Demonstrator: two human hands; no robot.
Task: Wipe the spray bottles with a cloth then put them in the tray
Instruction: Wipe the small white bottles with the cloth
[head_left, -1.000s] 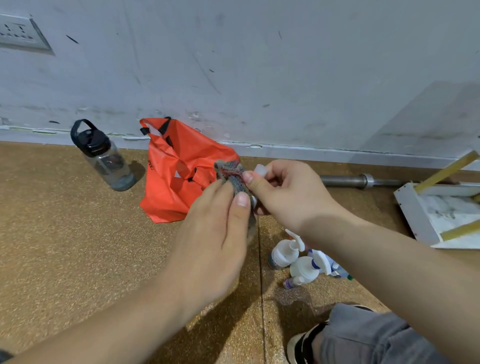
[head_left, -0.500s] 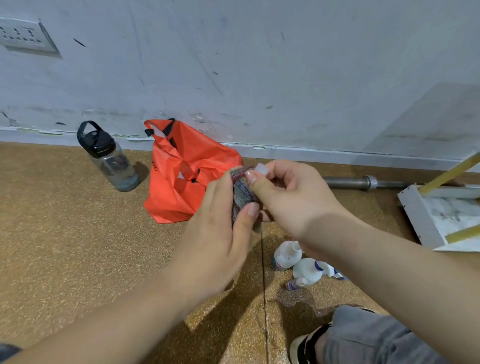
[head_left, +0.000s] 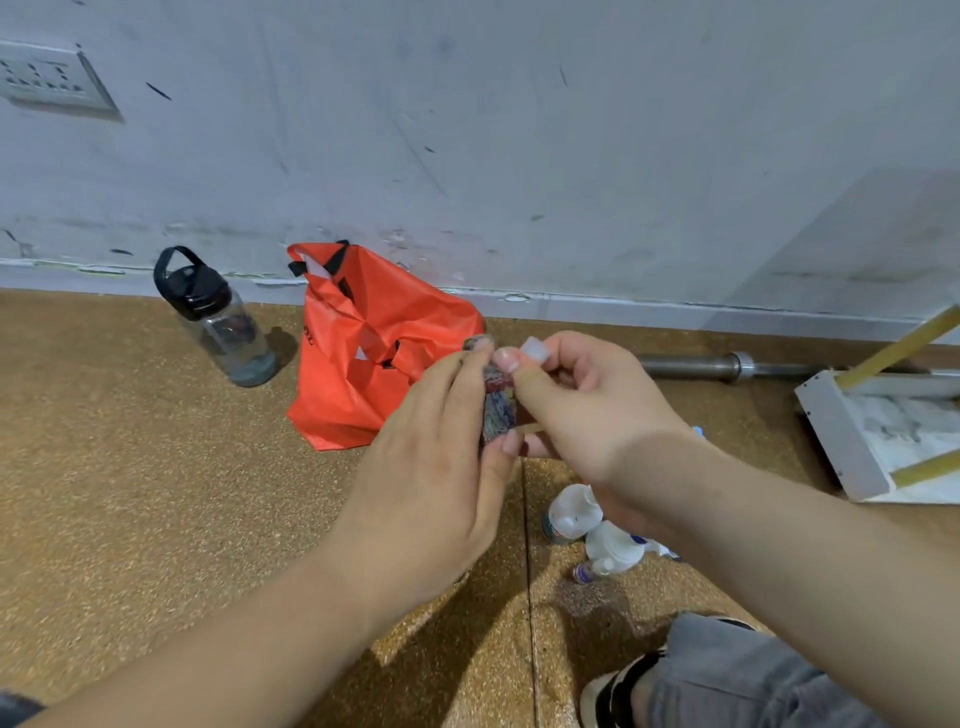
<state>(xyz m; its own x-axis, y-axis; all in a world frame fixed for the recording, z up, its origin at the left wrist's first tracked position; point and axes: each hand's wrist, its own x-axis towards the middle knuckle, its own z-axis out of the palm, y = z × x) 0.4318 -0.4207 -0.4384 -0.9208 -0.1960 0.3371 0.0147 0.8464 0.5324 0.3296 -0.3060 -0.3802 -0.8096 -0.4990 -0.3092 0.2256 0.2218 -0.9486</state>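
Fingers (head_left: 457, 382) round cloth (head_left: 498, 408) (speckled floor (head_left: 135, 467))

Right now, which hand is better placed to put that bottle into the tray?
Probably the right hand: it pinches the bottle by its top, and the tray lies on its side. The left hand grips the cloth.

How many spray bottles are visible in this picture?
3. One spray bottle is held in the right hand, against the cloth in the left hand. A farther bottle and a nearer bottle lie on the floor beneath the right forearm, which may hide more.
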